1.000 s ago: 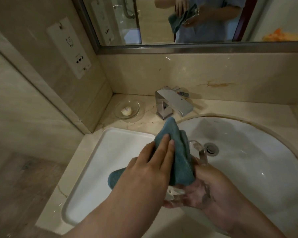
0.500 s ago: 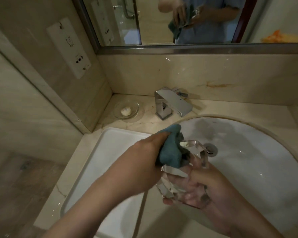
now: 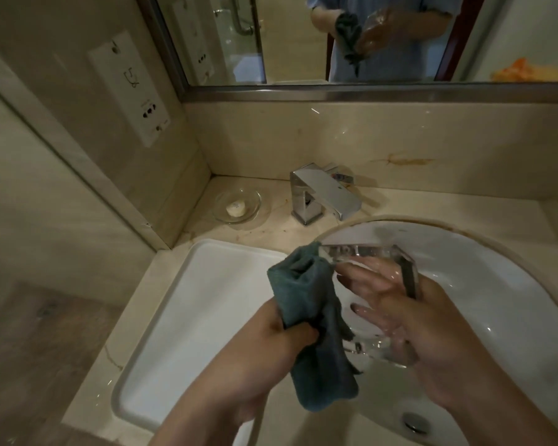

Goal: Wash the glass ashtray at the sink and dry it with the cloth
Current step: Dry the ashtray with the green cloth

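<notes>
Your right hand (image 3: 409,320) holds the glass ashtray (image 3: 372,257) tilted on edge above the round sink basin (image 3: 512,304), the fingers (image 3: 361,273) spread behind the clear glass and visible through it, the thumb side pressed against the ashtray's right rim. Your left hand (image 3: 281,342) is closed tightly around the teal cloth (image 3: 306,294); the bunched upper end of the cloth touches the ashtray's left rim, and the loose lower end hangs down past your wrist. The ashtray sits between the two hands, above the left part of the basin (its lower edge is hard to separate from your palm, since glass and wet skin blend there). The drain (image 3: 416,421) lies in the basin floor below your right forearm. The chrome faucet (image 3: 322,196) stands on the counter (image 3: 432,204) behind the basin, its spout pointing toward the bowl. Left of the faucet, a small clear dish (image 3: 248,210) rests on the counter and carries a pale piece of soap (image 3: 236,208). A white rectangular tray (image 3: 174,317) lies on the counter just left of the basin. On the left wall, a white outlet panel (image 3: 129,88) is mounted. The mirror (image 3: 287,37) above the backsplash reflects both hands, the cloth and the glass.
</notes>
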